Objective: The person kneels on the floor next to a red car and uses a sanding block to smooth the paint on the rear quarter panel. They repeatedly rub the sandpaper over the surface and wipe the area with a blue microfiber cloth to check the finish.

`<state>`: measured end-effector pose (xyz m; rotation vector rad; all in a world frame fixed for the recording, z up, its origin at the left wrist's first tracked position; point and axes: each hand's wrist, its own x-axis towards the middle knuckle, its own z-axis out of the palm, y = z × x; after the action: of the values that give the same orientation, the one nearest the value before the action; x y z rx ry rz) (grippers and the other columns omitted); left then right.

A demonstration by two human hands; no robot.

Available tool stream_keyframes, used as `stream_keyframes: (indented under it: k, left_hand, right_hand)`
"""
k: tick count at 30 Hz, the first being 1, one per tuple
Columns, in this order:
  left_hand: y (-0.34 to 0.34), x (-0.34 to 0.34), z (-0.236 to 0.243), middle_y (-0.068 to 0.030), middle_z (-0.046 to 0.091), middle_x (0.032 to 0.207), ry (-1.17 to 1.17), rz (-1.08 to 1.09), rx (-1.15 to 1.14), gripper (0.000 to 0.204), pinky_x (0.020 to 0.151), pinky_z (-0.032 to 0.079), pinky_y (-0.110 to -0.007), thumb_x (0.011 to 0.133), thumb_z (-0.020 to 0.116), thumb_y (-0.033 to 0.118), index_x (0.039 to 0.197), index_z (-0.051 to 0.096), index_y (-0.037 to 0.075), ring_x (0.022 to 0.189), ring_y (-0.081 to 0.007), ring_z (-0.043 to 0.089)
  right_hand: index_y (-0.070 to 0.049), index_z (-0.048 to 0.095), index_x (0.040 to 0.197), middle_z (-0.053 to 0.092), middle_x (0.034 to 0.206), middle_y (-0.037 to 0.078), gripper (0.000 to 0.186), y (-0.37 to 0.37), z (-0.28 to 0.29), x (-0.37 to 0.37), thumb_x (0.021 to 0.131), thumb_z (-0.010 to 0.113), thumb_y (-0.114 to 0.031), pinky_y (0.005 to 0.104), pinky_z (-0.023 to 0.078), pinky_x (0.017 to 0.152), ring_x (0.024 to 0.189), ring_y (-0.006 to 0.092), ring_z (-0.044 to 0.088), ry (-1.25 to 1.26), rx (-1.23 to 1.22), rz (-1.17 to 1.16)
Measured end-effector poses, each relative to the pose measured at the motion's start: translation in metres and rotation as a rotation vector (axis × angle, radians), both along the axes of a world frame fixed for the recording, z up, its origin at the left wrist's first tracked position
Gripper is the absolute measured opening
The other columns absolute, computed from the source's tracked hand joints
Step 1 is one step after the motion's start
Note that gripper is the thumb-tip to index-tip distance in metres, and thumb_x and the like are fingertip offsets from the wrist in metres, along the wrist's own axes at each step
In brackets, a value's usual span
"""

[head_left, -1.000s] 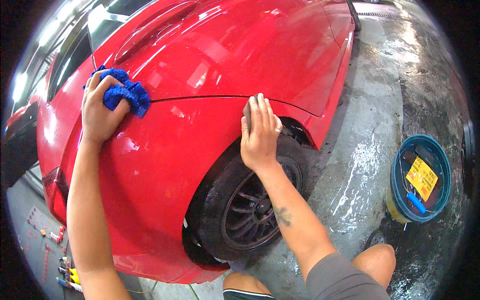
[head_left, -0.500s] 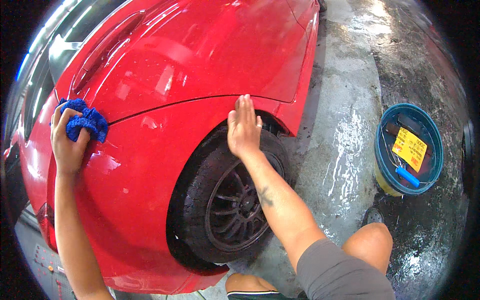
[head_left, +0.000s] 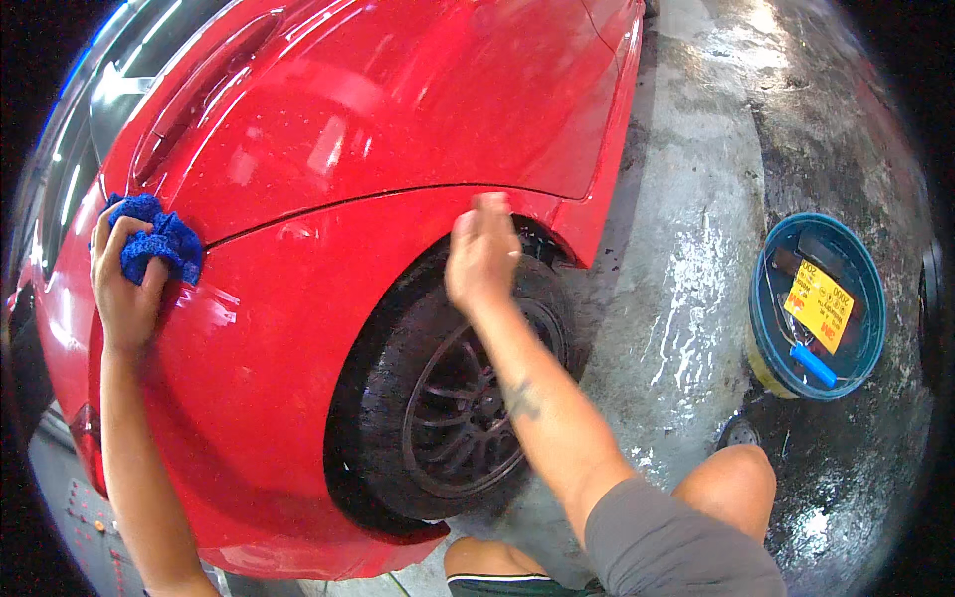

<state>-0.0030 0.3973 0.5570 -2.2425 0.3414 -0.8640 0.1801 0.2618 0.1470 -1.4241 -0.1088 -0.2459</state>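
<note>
My left hand (head_left: 126, 254) grips a crumpled blue cloth (head_left: 164, 241) against the red car's body (head_left: 249, 338), at the left end of a curved panel seam. My right hand (head_left: 480, 249) is at the fender just above the black wheel (head_left: 453, 408), below that seam. Motion blurs its fingers, and whatever lies under them is hidden.
A blue bucket (head_left: 865, 289) of dark liquid stands on the wet concrete floor (head_left: 686, 179) to the right, with a yellow sheet (head_left: 818, 303) and a blue-handled item (head_left: 813, 365) in it. My bent knees show at the bottom.
The view has shifted, so the car sits further left in it. My left hand stays on the cloth; my right hand has moved slightly over the fender and is now blurred.
</note>
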Motion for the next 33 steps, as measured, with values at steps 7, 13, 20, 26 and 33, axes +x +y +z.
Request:
stream_keyframes:
  k: [7, 13, 20, 26, 33]
  left_hand:
    - [-0.024, 0.033, -0.002, -0.0222, 0.060, 0.138, 0.055, 0.008, 0.192, 0.033, 0.116, 0.042, -0.051, 0.080, 0.070, 0.010, 0.111, 0.065, 0.004, 0.131, -0.0451, 0.056]
    - [-0.018, 0.054, -0.006, -0.0211, 0.061, 0.136, 0.019, -0.013, 0.093, 0.036, 0.115, 0.043, -0.049, 0.079, 0.070, 0.006, 0.115, 0.066, 0.004, 0.131, -0.0430, 0.058]
    - [-0.026, 0.062, -0.008, -0.0210, 0.061, 0.140, 0.022, -0.063, 0.204, 0.038, 0.116, 0.042, -0.053, 0.077, 0.074, 0.010, 0.115, 0.067, 0.005, 0.133, -0.0432, 0.057]
    - [-0.066, 0.084, -0.067, -0.0183, 0.061, 0.143, 0.046, 0.033, 0.292, 0.042, 0.114, 0.045, -0.056, 0.067, 0.080, 0.015, 0.108, 0.071, 0.011, 0.133, -0.0437, 0.056]
    - [-0.098, 0.130, -0.142, -0.0133, 0.060, 0.145, 0.148, 0.058, 0.289, 0.044, 0.113, 0.044, -0.055, 0.068, 0.088, 0.020, 0.107, 0.070, 0.013, 0.136, -0.0399, 0.053]
  right_hand:
    - [-0.004, 0.040, 0.163, 0.033, 0.174, 0.023, 0.065, 0.016, -0.025, -0.009, 0.112, 0.049, -0.043, 0.0671, 0.028, 0.124, 0.162, 0.0395, 0.030, -0.160, -0.150, -0.226]
    - [0.000, 0.039, 0.160, 0.036, 0.171, 0.027, 0.063, 0.023, -0.021, -0.002, 0.112, 0.051, -0.038, 0.0639, 0.027, 0.126, 0.161, 0.0400, 0.032, -0.065, -0.089, -0.193]
    - [0.000, 0.036, 0.165, 0.034, 0.175, 0.021, 0.066, -0.002, -0.061, 0.039, 0.116, 0.035, -0.045, 0.0634, 0.027, 0.126, 0.162, 0.0340, 0.032, 0.165, -0.220, -0.147]
    - [0.003, 0.039, 0.163, 0.035, 0.172, 0.027, 0.065, 0.008, -0.068, 0.054, 0.116, 0.038, -0.042, 0.0619, 0.024, 0.128, 0.162, 0.0403, 0.030, 0.124, -0.075, -0.154]
    - [0.009, 0.043, 0.156, 0.042, 0.164, 0.033, 0.071, 0.011, 0.023, -0.055, 0.103, 0.065, -0.033, 0.0671, 0.025, 0.126, 0.157, 0.0483, 0.037, -0.410, -0.166, -0.152]
